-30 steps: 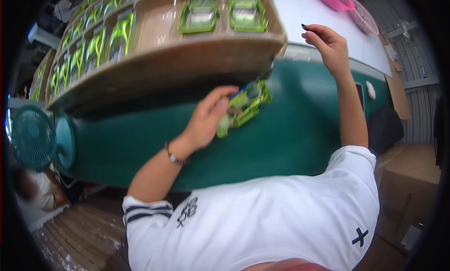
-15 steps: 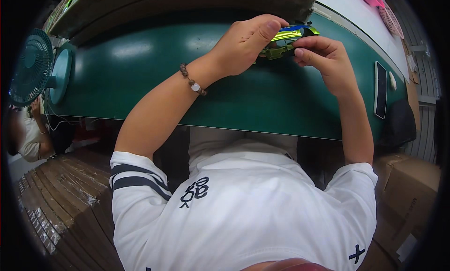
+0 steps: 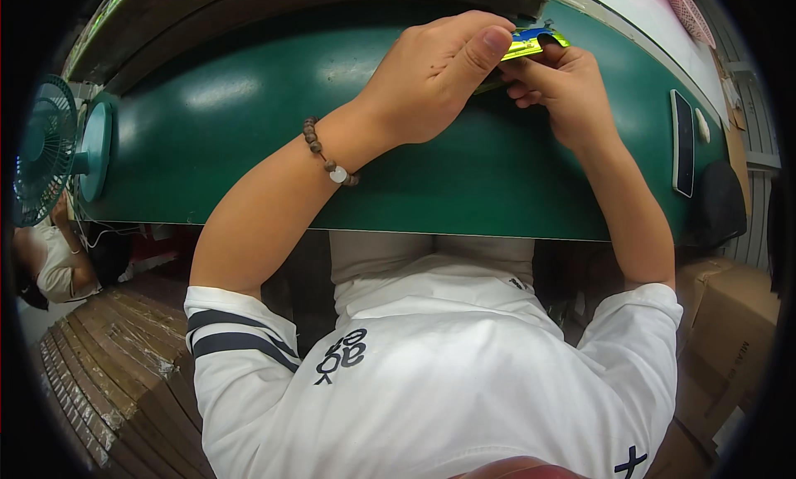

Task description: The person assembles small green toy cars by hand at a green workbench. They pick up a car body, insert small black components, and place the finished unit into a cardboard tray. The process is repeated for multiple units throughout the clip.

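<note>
Clock directions run from the middle of my view. At one o'clock, over the far edge of a green table (image 3: pixel 373 201), I have a shiny lime-green and blue piece (image 3: pixel 535 41) in both hands. My left hand (image 3: pixel 439 77) grips its left end, thumb along the top; that hand hides its other fingers and much of the piece. My right hand (image 3: pixel 572 89) grasps its right side, thumb and bent fingers against it. A beaded bracelet (image 3: pixel 332 168) circles my left wrist. Between two and three o'clock lies a phone (image 3: pixel 682 143), with a small white object (image 3: pixel 703 126) just beyond. A teal fan (image 3: pixel 46 147) stands between nine and ten, and stacked flat cardboard (image 3: pixel 108 371) fills eight o'clock.
</note>
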The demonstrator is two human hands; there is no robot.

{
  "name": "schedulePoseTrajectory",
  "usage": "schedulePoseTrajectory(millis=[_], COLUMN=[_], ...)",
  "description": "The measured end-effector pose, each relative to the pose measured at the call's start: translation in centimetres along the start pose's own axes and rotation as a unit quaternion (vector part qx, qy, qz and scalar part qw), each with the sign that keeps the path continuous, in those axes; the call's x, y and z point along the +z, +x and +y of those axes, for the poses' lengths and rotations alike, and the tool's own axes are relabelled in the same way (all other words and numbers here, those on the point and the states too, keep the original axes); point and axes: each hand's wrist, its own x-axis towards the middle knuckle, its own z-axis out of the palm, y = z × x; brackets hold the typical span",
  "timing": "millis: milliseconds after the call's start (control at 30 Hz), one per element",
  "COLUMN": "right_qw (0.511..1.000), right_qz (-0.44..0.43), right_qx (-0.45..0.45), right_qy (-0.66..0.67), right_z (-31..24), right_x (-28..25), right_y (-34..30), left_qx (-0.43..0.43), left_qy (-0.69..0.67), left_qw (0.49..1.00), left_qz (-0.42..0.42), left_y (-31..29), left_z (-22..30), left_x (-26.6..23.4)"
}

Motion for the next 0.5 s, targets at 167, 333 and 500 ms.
schedulePoseTrajectory(millis=[167, 333, 500], right_qw=[0.998, 1.000, 1.000], right_qz=[-0.003, 0.003, 0.008], right_qx=[0.017, 0.004, -0.005], right_qy=[0.054, 0.010, -0.029], right_z=[0.2, 0.1, 0.6], right_x=[0.1, 0.5, 0.7], right_y=[0.5, 0.5, 0.7], left_qx=[-0.004, -0.008, -0.030], left_qy=[-0.033, -0.020, -0.051], left_qw=[0.998, 0.999, 0.998], left_qz=[0.048, 0.046, 0.028], left_y=[0.1, 0.1, 0.5], left_z=[0.3, -0.1, 1.3], left_x=[0.5, 0.5, -0.3])
